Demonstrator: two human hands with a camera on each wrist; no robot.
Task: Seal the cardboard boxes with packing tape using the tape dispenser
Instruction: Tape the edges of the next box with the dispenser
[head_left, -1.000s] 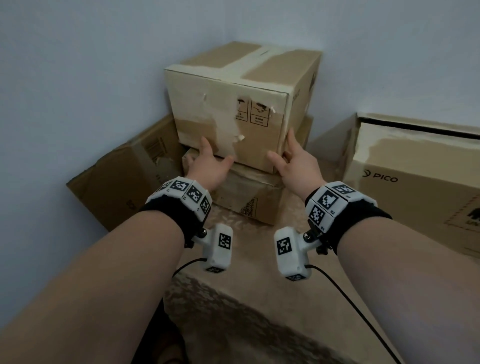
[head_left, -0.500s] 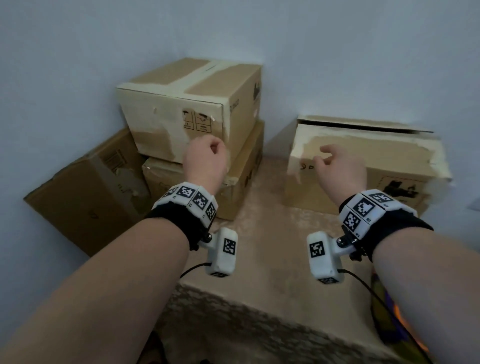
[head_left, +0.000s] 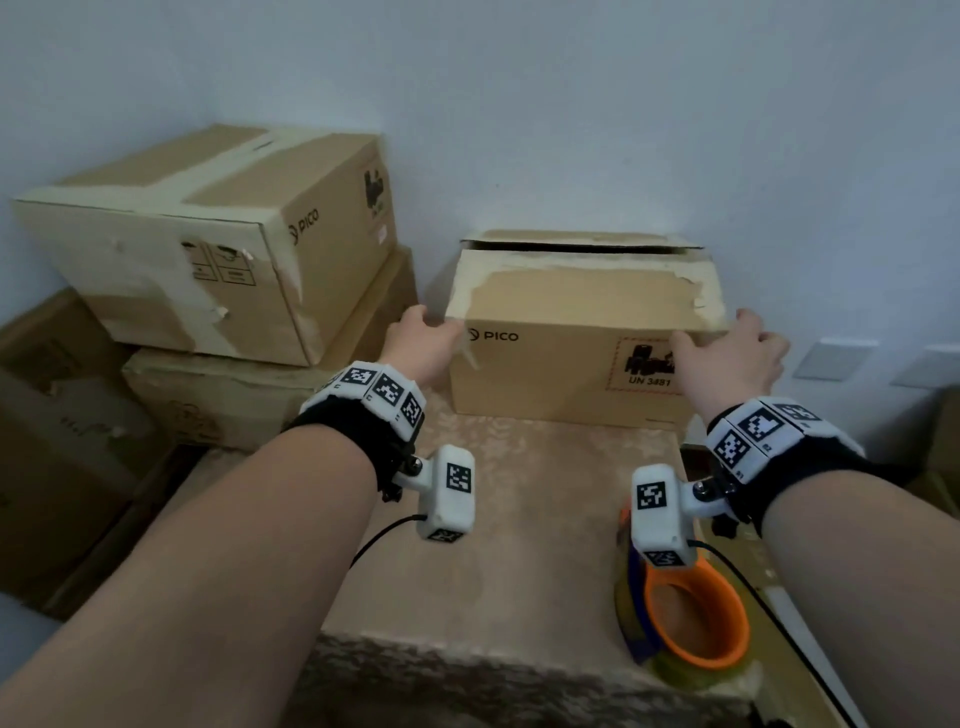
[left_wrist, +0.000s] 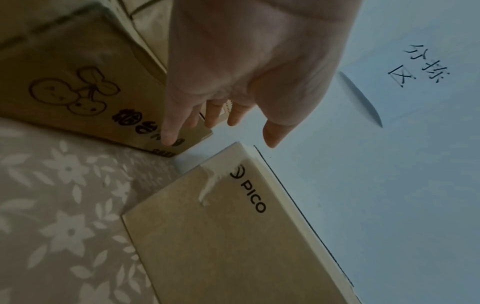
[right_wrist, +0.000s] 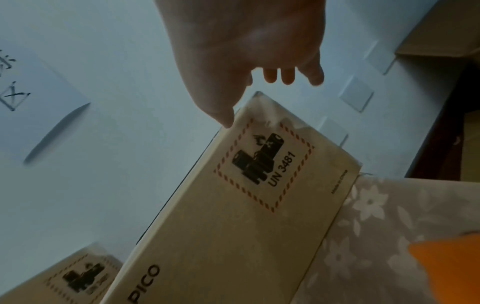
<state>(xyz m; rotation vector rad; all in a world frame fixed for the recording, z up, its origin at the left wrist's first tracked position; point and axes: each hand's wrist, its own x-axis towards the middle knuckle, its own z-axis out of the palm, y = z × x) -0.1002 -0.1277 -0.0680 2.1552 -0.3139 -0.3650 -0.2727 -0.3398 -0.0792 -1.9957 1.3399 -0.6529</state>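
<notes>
the unsealed pico box (head_left: 582, 332) is flanked at its upper front corners by the left hand (head_left: 421, 343) and right hand (head_left: 727, 358), fingers relaxed and spread; actual contact cannot be confirmed. the orange tape dispenser (head_left: 691, 613) is partly hidden behind the right wrist camera

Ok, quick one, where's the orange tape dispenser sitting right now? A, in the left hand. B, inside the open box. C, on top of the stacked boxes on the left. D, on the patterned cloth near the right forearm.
D: the orange tape dispenser lies on the patterned cloth beside the right forearm, while the left hand and right hand are at the ends of the PICO box.
</notes>
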